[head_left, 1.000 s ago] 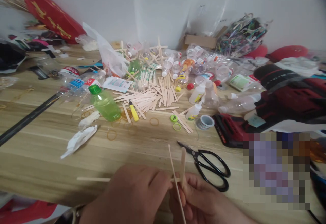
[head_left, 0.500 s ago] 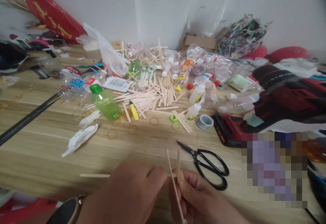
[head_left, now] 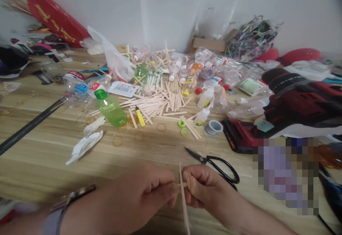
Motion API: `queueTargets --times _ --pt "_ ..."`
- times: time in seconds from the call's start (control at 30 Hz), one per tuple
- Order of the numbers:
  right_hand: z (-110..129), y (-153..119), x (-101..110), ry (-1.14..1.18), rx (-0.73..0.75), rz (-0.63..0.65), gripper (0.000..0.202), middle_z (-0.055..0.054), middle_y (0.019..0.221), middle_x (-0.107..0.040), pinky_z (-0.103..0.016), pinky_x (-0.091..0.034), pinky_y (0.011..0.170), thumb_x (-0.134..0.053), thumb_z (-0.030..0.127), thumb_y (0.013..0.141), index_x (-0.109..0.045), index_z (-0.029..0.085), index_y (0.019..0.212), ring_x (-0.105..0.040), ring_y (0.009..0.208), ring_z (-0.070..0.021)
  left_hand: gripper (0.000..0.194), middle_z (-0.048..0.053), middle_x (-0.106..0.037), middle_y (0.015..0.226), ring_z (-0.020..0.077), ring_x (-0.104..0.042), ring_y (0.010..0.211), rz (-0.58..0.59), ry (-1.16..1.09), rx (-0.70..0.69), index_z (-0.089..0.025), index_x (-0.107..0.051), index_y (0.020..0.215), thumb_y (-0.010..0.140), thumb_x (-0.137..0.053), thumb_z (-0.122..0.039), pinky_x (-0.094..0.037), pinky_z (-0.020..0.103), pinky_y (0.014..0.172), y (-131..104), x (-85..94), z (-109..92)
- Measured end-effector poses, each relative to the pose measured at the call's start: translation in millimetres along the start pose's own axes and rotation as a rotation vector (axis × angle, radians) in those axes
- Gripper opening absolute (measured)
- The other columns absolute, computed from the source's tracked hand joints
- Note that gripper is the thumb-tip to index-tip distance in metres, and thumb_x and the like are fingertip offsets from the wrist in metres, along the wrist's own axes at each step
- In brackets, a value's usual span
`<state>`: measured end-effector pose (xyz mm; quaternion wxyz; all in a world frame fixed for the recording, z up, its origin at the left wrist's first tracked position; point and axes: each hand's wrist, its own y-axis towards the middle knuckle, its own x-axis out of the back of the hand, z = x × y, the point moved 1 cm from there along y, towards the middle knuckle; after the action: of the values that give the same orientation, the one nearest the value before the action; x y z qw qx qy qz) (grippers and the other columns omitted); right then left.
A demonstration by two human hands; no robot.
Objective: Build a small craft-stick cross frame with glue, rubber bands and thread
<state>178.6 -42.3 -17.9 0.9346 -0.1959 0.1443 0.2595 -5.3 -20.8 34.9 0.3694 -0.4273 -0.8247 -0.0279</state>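
My left hand point(head_left: 149, 196), with a watch on its wrist, pinches a thin wooden stick that runs across toward my right hand. The fingers of my right hand point(head_left: 203, 187) are closed round the other end of the sticks. A long wooden stick point(head_left: 184, 199) crosses between the two hands, pointing away from me and down to the lower edge. Black-handled scissors point(head_left: 224, 169) lie on the table just beyond my right hand. How the sticks are joined is hidden by my fingers.
A pile of wooden sticks point(head_left: 155, 103) lies mid-table, with a green bottle point(head_left: 110, 110), a yellow-handled tool point(head_left: 140, 116) and rubber bands nearby. Plastic bottles point(head_left: 192, 76) crowd the back. A red and black power drill point(head_left: 299, 103) and a wire spool point(head_left: 213, 127) are at right.
My left wrist has turned and its watch now shows edge-on. My right hand has risen slightly, covering part of the scissors' handles. The long stick stands more upright in view.
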Motion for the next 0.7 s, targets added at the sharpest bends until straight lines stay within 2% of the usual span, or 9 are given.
queueTargets --times 0.07,0.1,0.17,0.23,0.3,0.43,0.53,0.63,0.7 --pt "-11 -1 -9 0.210 -0.068 -0.107 0.052 0.008 0.049 -0.042 -0.019 -0.021 0.044 -0.068 0.064 0.076 -0.051 0.017 0.063 -0.030 0.044 -0.0041 0.028 0.000 -0.065 0.075 0.0149 -0.059 0.067 -0.117 0.252 -0.008 -0.020 -0.062 0.085 0.094 -0.037 -0.014 -0.043 0.022 0.062 1 -4.8 4" --pt "-16 -1 -15 0.321 -0.099 -0.109 0.050 0.009 0.046 -0.041 -0.019 -0.020 0.042 -0.069 0.062 0.077 -0.050 0.018 0.063 -0.027 0.040 -0.0035 0.028 0.002 -0.067 0.079 0.0169 -0.060 0.069 -0.158 0.398 -0.022 -0.020 -0.062 0.088 0.090 -0.037 -0.007 -0.044 0.024 0.063 1 -7.6 6" --pt "-24 -3 -24 0.478 -0.125 -0.049 0.046 0.011 0.042 -0.038 -0.018 -0.020 0.038 -0.066 0.060 0.081 -0.048 0.020 0.066 -0.021 0.035 -0.0033 0.033 0.006 -0.068 0.081 0.0202 -0.060 0.068 -0.199 0.642 -0.095 -0.019 -0.062 0.092 0.083 -0.036 -0.001 -0.045 0.026 0.060 -1 -11.9 7" --pt "-26 -4 -27 0.506 -0.092 0.012 0.045 0.012 0.038 -0.036 -0.017 -0.021 0.037 -0.061 0.061 0.085 -0.048 0.021 0.067 -0.020 0.032 -0.0034 0.033 0.007 -0.069 0.081 0.0218 -0.060 0.068 -0.196 0.740 -0.171 -0.019 -0.063 0.092 0.082 -0.037 -0.001 -0.045 0.028 0.059 -3 -12.7 5" --pt "-24 -4 -22 0.391 -0.055 0.028 0.050 0.011 0.039 -0.037 -0.016 -0.021 0.038 -0.060 0.065 0.083 -0.048 0.020 0.066 -0.024 0.034 -0.0028 0.030 0.006 -0.070 0.081 0.0216 -0.061 0.069 -0.178 0.653 -0.145 -0.019 -0.063 0.093 0.083 -0.040 -0.004 -0.046 0.027 0.060 -5 -9.2 3" --pt "-9 1 0 0.124 -0.082 0.092 0.056 0.005 0.054 -0.051 -0.016 -0.027 0.039 -0.072 0.068 0.068 -0.054 0.016 0.062 -0.039 0.041 -0.0025 0.027 -0.001 -0.071 0.086 0.0151 -0.063 0.080 -0.052 0.094 -0.106 -0.023 -0.065 0.088 0.095 -0.040 -0.017 -0.045 0.022 0.072 -4 0.4 -3" --pt "9 5 14 0.049 -0.091 0.151 0.052 0.002 0.056 -0.057 -0.017 -0.033 0.044 -0.076 0.063 0.066 -0.062 0.013 0.063 -0.045 0.046 -0.0037 0.040 -0.004 -0.060 0.068 0.0098 -0.053 0.064 0.067 -0.232 -0.072 -0.020 -0.064 0.075 0.100 -0.037 -0.034 -0.038 0.018 0.059 0 3.7 -3" --pt "19 7 20 -0.029 -0.154 0.204 0.054 0.000 0.056 -0.060 -0.017 -0.035 0.044 -0.078 0.063 0.062 -0.066 0.011 0.065 -0.047 0.045 -0.0045 0.044 -0.007 -0.042 0.055 0.0081 -0.037 0.050 0.173 -0.351 0.015 -0.018 -0.061 0.069 0.099 -0.039 -0.040 -0.028 0.019 0.046 3 4.1 -1" --pt "15 6 19 -0.046 -0.174 0.171 0.055 0.001 0.058 -0.059 -0.017 -0.033 0.043 -0.076 0.066 0.064 -0.065 0.012 0.067 -0.046 0.045 -0.0038 0.042 -0.006 -0.044 0.056 0.0088 -0.040 0.051 0.126 -0.294 0.001 -0.019 -0.062 0.071 0.100 -0.038 -0.037 -0.029 0.018 0.047 4 4.0 0"
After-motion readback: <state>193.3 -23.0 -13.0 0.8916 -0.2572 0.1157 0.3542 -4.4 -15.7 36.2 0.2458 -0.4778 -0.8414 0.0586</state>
